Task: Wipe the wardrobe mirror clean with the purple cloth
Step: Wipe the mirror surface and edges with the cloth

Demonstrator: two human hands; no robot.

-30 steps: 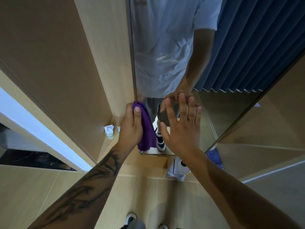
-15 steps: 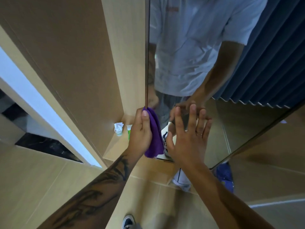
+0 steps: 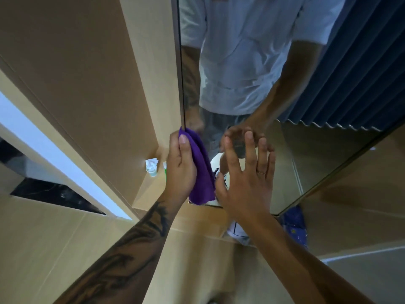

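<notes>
The left hand point(image 3: 180, 170) grips the purple cloth point(image 3: 200, 170) against the left edge of the wardrobe mirror point(image 3: 311, 154), near its bottom corner. The cloth looks soft and light, best held bunched; the right hand point(image 3: 245, 183) lies flat, fingers straight, on the fragile glass.

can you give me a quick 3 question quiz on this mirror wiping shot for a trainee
1. Which hand grips the purple cloth?
2. True or false: the right hand is spread flat, fingers straight, at the mirror.
3. The cloth sits at which part of the mirror? A) top right corner B) lower left edge C) centre

Key
1. The left hand, with its thumb laid over the cloth.
2. True; it holds nothing.
3. B, beside the mirror's left edge, near its bottom.
</notes>
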